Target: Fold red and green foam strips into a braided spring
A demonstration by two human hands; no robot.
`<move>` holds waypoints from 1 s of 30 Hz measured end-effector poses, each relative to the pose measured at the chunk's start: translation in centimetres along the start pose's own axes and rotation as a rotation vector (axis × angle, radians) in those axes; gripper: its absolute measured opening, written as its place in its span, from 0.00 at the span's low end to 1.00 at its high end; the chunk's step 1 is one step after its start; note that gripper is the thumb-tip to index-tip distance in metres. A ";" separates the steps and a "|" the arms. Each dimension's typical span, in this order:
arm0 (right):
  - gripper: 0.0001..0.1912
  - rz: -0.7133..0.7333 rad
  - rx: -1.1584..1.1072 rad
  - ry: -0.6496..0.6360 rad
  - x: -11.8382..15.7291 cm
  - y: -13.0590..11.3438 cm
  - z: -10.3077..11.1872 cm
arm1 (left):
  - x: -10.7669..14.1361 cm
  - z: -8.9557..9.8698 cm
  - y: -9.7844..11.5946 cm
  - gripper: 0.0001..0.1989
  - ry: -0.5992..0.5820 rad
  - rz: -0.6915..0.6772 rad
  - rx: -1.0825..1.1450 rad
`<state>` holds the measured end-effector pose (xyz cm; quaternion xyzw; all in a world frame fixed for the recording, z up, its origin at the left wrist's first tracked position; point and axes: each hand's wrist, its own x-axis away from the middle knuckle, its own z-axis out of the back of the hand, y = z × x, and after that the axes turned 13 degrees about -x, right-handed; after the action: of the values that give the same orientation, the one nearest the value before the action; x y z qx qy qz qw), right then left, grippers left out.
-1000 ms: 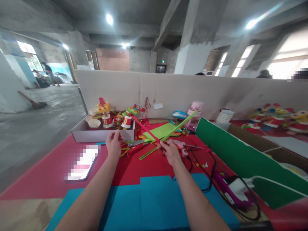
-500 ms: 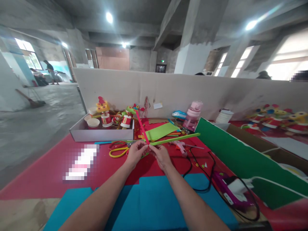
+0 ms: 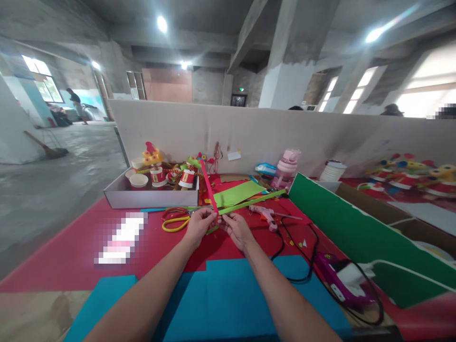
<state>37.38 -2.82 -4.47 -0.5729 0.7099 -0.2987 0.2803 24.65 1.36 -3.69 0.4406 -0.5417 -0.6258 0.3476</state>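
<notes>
My left hand (image 3: 200, 226) is closed, its fingertips pinching the lower end of a pink paper strip (image 3: 208, 186) that slants up and away. Close beside it, my right hand (image 3: 235, 229) pinches the near end of a green paper strip (image 3: 254, 202), which stretches out to the right. The two strips meet at my fingertips in a V. Fingers hide the exact join. Just left of my left hand lie scissors with yellow and red handles (image 3: 175, 225). A pink glue gun (image 3: 265, 216) rests to the right of my right hand, and a green paper sheet (image 3: 239, 193) lies behind the strips.
A white box (image 3: 151, 198) with paper cups and puppet-like figures stands at the back left. To the right is a green-sided box (image 3: 356, 237). A purple power strip (image 3: 340, 280) with black cables lies near the front right. Blue sheets (image 3: 242, 294) cover the front edge.
The green strip's far end has dropped and shifted left. The pink strip has moved slightly left and stands a little steeper, while both hands keep their pinch.
</notes>
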 end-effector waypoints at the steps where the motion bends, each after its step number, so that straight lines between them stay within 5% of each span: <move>1: 0.17 -0.003 -0.006 0.009 0.0 0.0 0.0 | 0.0 0.0 0.0 0.15 -0.003 0.000 -0.004; 19: 0.16 0.009 0.018 0.094 0.0 0.5 0.2 | 0.0 -0.2 -0.6 0.13 -0.027 0.025 -0.014; 30: 0.14 0.195 0.202 0.107 -0.2 1.1 0.4 | 0.2 -0.2 -0.2 0.12 -0.085 0.022 0.018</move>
<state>36.95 -2.51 -5.55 -0.4532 0.7424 -0.3703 0.3260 24.79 1.13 -3.95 0.4106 -0.5663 -0.6354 0.3270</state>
